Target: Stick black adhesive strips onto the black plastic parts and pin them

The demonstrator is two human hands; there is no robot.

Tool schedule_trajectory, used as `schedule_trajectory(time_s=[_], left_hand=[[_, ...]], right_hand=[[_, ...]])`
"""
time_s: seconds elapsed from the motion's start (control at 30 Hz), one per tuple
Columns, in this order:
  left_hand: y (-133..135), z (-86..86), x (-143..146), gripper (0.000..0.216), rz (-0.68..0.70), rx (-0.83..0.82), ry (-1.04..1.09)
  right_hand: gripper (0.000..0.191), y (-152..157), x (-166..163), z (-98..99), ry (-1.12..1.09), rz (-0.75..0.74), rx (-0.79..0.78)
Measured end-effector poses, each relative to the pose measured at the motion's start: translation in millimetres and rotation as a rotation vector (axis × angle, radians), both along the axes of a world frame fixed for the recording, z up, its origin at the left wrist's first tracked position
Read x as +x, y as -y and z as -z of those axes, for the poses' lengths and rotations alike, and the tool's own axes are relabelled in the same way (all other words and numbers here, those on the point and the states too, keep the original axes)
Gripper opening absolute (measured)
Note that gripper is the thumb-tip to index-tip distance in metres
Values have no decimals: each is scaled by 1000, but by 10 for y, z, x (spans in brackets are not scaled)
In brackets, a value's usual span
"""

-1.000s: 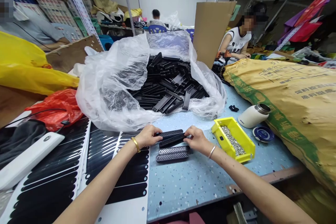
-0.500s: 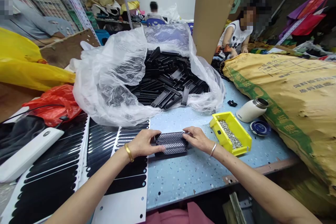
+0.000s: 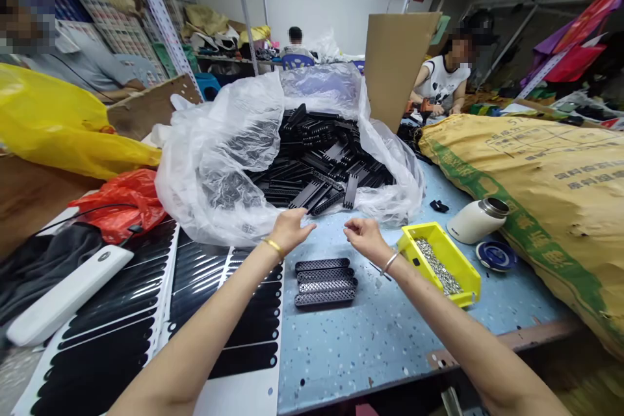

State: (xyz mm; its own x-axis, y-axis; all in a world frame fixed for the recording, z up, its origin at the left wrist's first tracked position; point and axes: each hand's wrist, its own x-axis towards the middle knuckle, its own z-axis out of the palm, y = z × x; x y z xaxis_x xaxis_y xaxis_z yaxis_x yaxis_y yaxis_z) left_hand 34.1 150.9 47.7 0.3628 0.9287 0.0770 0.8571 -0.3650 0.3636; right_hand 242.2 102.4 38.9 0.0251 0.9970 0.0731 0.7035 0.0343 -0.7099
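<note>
Several black strips with a textured diamond pattern and rounded ends lie side by side in a block on the blue speckled table. Beyond them, my left hand is held over the near edge of the plastic bag, thumb apart from the fingers and nothing in it. My right hand hovers to the right, above the table, fingers loosely bent and no object visible in them. Both are nearest the heap of black plastic strips inside the clear plastic bag.
A yellow bin of small metal parts stands right, beside a white flask and its dark blue lid. Sheets of black strips lie left with a white device. A big yellow sack borders the right side. Other people sit farther back.
Both hands have let go of the block of black strips and moved forward, toward the bag. The strips stay on the table, and the view has tilted slightly upward.
</note>
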Motion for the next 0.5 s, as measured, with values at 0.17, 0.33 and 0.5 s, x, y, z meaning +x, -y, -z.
schedule_trajectory(time_s=[0.17, 0.33, 0.5], left_hand=[[-421, 97, 362, 19, 7, 0, -36], [-264, 177, 156, 20, -10, 12, 12], [154, 147, -131, 25, 16, 14, 93]], right_hand=[[17, 70, -135, 70, -36, -22, 13], [12, 196, 88, 138, -107, 43, -6], [31, 43, 159, 122, -341, 110, -108]])
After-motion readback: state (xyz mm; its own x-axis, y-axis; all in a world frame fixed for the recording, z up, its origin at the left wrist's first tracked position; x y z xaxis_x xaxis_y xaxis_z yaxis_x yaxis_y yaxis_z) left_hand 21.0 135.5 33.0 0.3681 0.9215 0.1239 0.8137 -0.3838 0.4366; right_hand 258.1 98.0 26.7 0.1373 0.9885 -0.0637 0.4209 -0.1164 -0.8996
